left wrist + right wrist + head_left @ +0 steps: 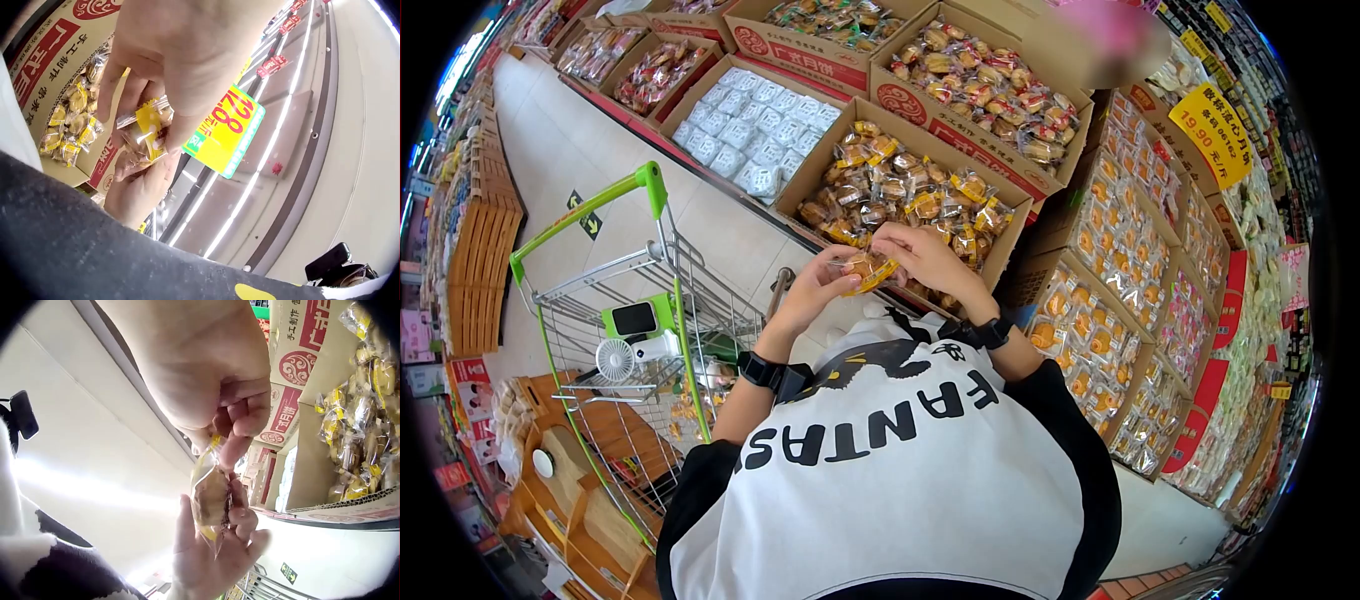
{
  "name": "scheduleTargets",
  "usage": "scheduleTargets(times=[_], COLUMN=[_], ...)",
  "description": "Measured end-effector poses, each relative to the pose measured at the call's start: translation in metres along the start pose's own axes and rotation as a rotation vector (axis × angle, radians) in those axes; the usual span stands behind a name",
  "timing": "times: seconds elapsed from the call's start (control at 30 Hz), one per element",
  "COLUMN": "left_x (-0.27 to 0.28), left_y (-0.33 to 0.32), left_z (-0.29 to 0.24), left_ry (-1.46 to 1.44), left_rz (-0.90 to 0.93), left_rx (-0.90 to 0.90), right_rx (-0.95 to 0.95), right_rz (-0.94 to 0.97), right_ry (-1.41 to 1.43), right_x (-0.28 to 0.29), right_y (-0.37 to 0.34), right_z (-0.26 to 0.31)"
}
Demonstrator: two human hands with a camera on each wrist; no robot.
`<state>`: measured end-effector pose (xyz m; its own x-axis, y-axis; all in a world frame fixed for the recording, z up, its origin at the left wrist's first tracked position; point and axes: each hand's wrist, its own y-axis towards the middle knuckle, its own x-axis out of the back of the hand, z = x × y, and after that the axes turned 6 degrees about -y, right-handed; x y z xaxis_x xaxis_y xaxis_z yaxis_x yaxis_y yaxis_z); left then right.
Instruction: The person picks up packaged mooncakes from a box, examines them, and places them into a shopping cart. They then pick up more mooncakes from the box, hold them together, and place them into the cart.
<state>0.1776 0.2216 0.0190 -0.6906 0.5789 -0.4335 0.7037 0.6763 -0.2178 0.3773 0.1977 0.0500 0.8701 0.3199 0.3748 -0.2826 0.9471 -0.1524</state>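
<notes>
A mooncake [868,270] in a clear wrapper with a yellow band is held in front of the chest. My left hand [815,285] holds it from the side, the thumb and fingers about it. In the right wrist view, the wrapped mooncake [212,499] lies against the left fingers. With its fingertips, my right hand [930,262] pinches the wrapper's upper edge; in that same view the other right fingers are curled in. Just beyond both hands stands an open cardboard box [935,147] of similar wrapped mooncakes.
To the left is a shopping cart [580,218] with a green handle, a small white fan [615,358] on it. A box of white-wrapped pieces [750,130] sits beside the mooncake box. Stacked trays of packaged pastries [1090,330] line the right, under a yellow price sign [1215,135].
</notes>
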Motion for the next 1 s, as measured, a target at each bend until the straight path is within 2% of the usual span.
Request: scheduleTargets(times=[0.13,0.2,0.23,0.3,0.33,0.4,0.43,0.5,0.57,0.63,0.73,0.83,0.93,1.0], left_x=[0.006,0.006,0.006,0.007,0.008,0.009,0.009,0.008,0.008,0.009,0.012,0.013,0.007,0.01], left_y=[0.0,-0.001,-0.002,-0.003,-0.003,-0.003,-0.003,-0.003,-0.003,-0.003,-0.002,-0.004,-0.007,-0.007], left_z=[0.001,0.002,0.002,0.003,0.003,0.003,0.003,0.001,0.0,0.0,0.002,0.001,-0.003,-0.001], left_ry=[0.074,0.081,0.087,0.097,0.108,0.115,0.123,0.105,0.088,0.092,0.095,0.139,0.09,0.09], left_rz=[-0.065,-0.078,-0.096,-0.094,-0.096,-0.105,-0.113,-0.12,-0.126,-0.144,-0.144,-0.167,-0.18,-0.18], left_rx=[-0.021,-0.019,-0.018,-0.01,-0.001,0.0,0.005,-0.012,-0.027,-0.02,-0.024,-0.007,-0.029,-0.033], right_rx=[0.017,-0.064,-0.065,0.019,0.021,-0.244,-0.242,-0.312,-0.365,-0.482,-0.542,-0.504,-0.511,-0.522], right_rz=[0.002,-0.221,-0.225,-0.57,-0.571,-0.597,-0.596,-0.637,-0.576,-0.502,-0.449,-0.481,-0.455,-0.401], right_ry=[0.059,0.014,0.013,-0.186,-0.188,-0.433,-0.434,-0.624,-0.596,-0.717,-0.712,-0.788,-0.892,-0.853], right_x=[0.011,0.02,0.025,0.04,0.049,0.065,0.069,0.074,0.078,0.077,0.074,0.07,0.069,0.071], right_y=[0.002,0.005,0.009,0.016,0.015,0.012,0.012,0.011,0.014,0.016,0.018,0.018,0.015,0.009], right_z=[-0.014,-0.028,-0.046,-0.088,-0.095,-0.106,-0.111,-0.124,-0.136,-0.141,-0.144,-0.158,-0.157,-0.144])
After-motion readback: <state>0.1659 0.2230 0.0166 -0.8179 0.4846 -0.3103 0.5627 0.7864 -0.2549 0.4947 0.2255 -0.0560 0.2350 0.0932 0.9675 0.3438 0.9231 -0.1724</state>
